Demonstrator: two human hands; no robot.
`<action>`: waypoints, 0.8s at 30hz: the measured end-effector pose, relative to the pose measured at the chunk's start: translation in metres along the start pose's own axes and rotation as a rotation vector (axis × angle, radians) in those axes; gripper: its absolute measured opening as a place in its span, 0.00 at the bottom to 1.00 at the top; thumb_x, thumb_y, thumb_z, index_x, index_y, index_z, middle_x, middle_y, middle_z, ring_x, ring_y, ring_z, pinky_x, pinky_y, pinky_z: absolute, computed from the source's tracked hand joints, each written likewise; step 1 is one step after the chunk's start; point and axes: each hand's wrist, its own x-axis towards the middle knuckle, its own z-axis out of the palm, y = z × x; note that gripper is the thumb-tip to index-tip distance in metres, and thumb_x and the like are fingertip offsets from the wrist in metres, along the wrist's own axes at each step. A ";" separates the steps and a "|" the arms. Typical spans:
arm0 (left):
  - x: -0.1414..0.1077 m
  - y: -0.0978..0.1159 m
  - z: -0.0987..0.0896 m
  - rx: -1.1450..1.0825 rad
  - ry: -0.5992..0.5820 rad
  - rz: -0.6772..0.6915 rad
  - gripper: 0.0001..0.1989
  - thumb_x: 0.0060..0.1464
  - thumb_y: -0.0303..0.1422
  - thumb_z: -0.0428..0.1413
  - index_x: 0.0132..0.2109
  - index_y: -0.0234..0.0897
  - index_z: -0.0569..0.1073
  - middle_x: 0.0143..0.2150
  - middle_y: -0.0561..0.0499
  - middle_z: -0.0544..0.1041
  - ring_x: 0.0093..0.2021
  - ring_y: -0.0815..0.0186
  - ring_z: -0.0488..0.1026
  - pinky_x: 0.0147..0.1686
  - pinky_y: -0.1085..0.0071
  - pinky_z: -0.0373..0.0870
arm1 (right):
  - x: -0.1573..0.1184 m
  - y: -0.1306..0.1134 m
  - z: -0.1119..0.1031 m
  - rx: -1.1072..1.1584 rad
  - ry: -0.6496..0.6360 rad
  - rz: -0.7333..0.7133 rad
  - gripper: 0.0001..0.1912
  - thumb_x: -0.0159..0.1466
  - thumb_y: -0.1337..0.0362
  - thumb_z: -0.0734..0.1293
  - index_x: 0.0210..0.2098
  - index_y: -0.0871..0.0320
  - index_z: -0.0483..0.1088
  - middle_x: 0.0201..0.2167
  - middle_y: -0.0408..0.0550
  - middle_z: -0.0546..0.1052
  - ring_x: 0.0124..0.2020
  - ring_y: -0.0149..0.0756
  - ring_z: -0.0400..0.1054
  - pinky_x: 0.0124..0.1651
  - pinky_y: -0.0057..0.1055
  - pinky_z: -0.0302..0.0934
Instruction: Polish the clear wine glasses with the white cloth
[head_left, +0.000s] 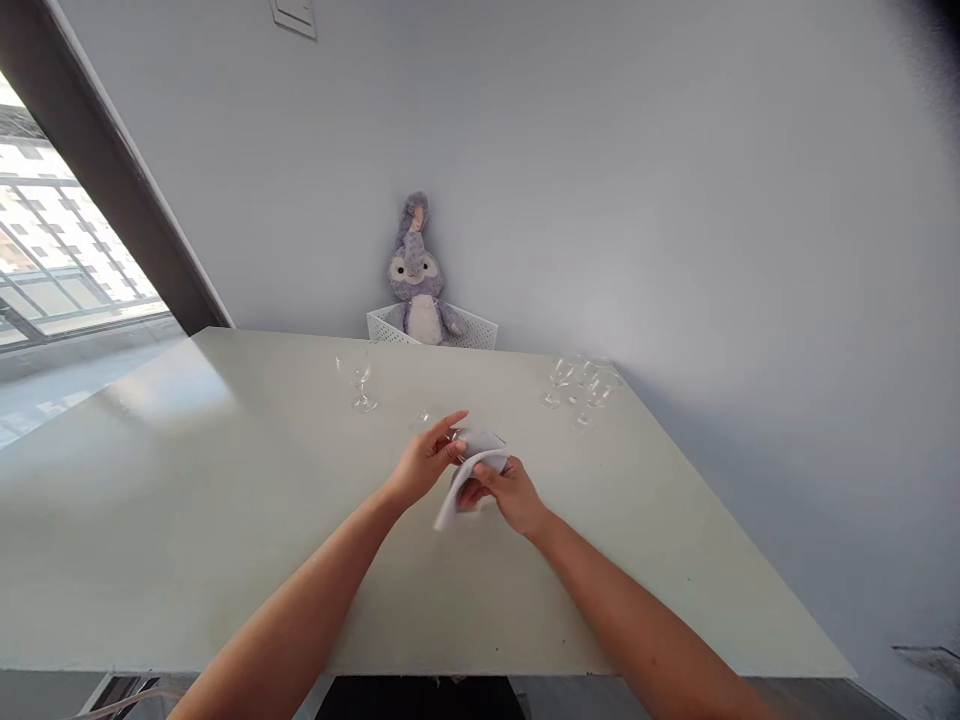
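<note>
Near the middle of the pale table (300,540), my left hand (429,461) grips a clear stemmed glass (480,441) that lies tilted on its side, its foot end towards the left. My right hand (511,492) pinches a white cloth (457,492), which is folded against the near side of the glass and hangs down to the left. Part of the glass is hidden by the cloth and fingers.
One stemmed glass (361,380) stands back left. Several clear glasses (561,380) are grouped at the back right. Behind the table's far edge, a purple plush toy (423,318) sits in a white basket (481,334) by the wall.
</note>
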 end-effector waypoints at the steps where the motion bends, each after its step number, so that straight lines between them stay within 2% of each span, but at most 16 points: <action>1: 0.000 -0.002 0.000 0.023 -0.003 -0.021 0.26 0.52 0.43 0.49 0.57 0.39 0.60 0.34 0.51 0.73 0.33 0.68 0.70 0.37 0.68 0.69 | -0.002 0.002 0.001 -0.156 0.031 -0.048 0.14 0.54 0.52 0.66 0.26 0.58 0.71 0.21 0.45 0.73 0.24 0.35 0.68 0.30 0.32 0.62; 4: 0.000 -0.006 0.001 0.186 -0.009 -0.057 0.23 0.56 0.44 0.42 0.56 0.40 0.62 0.30 0.53 0.73 0.30 0.68 0.71 0.34 0.70 0.68 | -0.001 0.005 -0.001 -0.516 0.194 -0.186 0.12 0.51 0.54 0.68 0.21 0.56 0.71 0.20 0.45 0.73 0.27 0.36 0.68 0.34 0.33 0.61; 6: 0.000 -0.006 0.002 0.448 0.056 -0.028 0.21 0.57 0.43 0.40 0.53 0.41 0.66 0.28 0.53 0.74 0.29 0.68 0.71 0.34 0.69 0.67 | 0.004 0.003 -0.007 -0.569 0.250 -0.148 0.13 0.51 0.53 0.68 0.19 0.56 0.70 0.18 0.45 0.73 0.24 0.36 0.67 0.33 0.33 0.61; 8: -0.001 -0.005 0.001 0.778 0.165 0.093 0.19 0.58 0.40 0.41 0.49 0.41 0.69 0.28 0.50 0.74 0.31 0.65 0.71 0.37 0.67 0.64 | 0.010 0.000 -0.016 -0.443 0.252 -0.024 0.15 0.52 0.52 0.67 0.20 0.58 0.71 0.16 0.45 0.72 0.20 0.35 0.66 0.29 0.33 0.61; 10: -0.001 -0.004 -0.002 1.045 0.228 0.287 0.16 0.57 0.37 0.44 0.47 0.41 0.70 0.34 0.46 0.75 0.39 0.61 0.70 0.42 0.63 0.60 | 0.014 -0.005 -0.025 -0.246 0.212 0.068 0.16 0.51 0.51 0.67 0.24 0.60 0.72 0.16 0.44 0.72 0.18 0.34 0.66 0.26 0.34 0.62; 12: -0.001 -0.002 -0.006 1.195 0.188 0.440 0.14 0.56 0.37 0.47 0.47 0.40 0.70 0.38 0.44 0.75 0.44 0.59 0.67 0.46 0.61 0.57 | 0.015 -0.010 -0.032 -0.105 0.125 0.093 0.17 0.51 0.51 0.67 0.28 0.61 0.72 0.20 0.45 0.73 0.17 0.34 0.66 0.25 0.34 0.63; 13: 0.000 -0.002 -0.007 1.236 0.134 0.467 0.14 0.56 0.37 0.47 0.47 0.40 0.70 0.37 0.44 0.75 0.43 0.59 0.68 0.45 0.62 0.57 | 0.014 -0.012 -0.035 -0.081 0.076 0.092 0.18 0.51 0.52 0.67 0.28 0.62 0.72 0.21 0.46 0.74 0.17 0.33 0.67 0.25 0.34 0.63; 16: 0.000 -0.003 -0.013 1.264 -0.036 0.395 0.15 0.56 0.41 0.45 0.43 0.40 0.71 0.27 0.49 0.74 0.32 0.64 0.69 0.39 0.66 0.60 | 0.010 -0.019 -0.045 -0.171 -0.086 0.096 0.17 0.51 0.52 0.67 0.26 0.63 0.72 0.19 0.46 0.74 0.18 0.33 0.67 0.27 0.34 0.63; 19: 0.001 -0.003 -0.018 1.223 -0.091 0.261 0.16 0.56 0.44 0.44 0.42 0.43 0.72 0.26 0.52 0.74 0.29 0.67 0.69 0.34 0.71 0.59 | 0.010 -0.023 -0.058 -0.355 -0.167 0.097 0.16 0.51 0.53 0.68 0.23 0.63 0.72 0.19 0.46 0.74 0.22 0.34 0.68 0.31 0.33 0.62; 20: 0.002 -0.003 -0.021 1.211 -0.082 0.205 0.16 0.55 0.44 0.44 0.42 0.45 0.72 0.27 0.52 0.74 0.29 0.67 0.69 0.32 0.72 0.59 | 0.011 -0.023 -0.063 -0.414 -0.131 0.080 0.17 0.51 0.53 0.67 0.23 0.63 0.72 0.19 0.46 0.74 0.23 0.34 0.68 0.31 0.33 0.62; 22: 0.003 -0.003 -0.026 1.194 -0.016 0.076 0.16 0.55 0.45 0.44 0.43 0.46 0.72 0.27 0.53 0.74 0.29 0.67 0.69 0.27 0.73 0.57 | 0.015 -0.022 -0.072 -0.545 0.036 -0.012 0.19 0.53 0.50 0.65 0.24 0.62 0.72 0.21 0.47 0.75 0.25 0.35 0.68 0.30 0.32 0.61; 24: 0.005 -0.005 -0.032 1.177 0.084 -0.043 0.16 0.55 0.44 0.45 0.44 0.46 0.72 0.27 0.53 0.74 0.30 0.66 0.69 0.25 0.74 0.55 | 0.017 -0.021 -0.075 -0.728 0.237 -0.193 0.20 0.57 0.49 0.61 0.27 0.61 0.72 0.24 0.48 0.75 0.27 0.36 0.67 0.32 0.32 0.60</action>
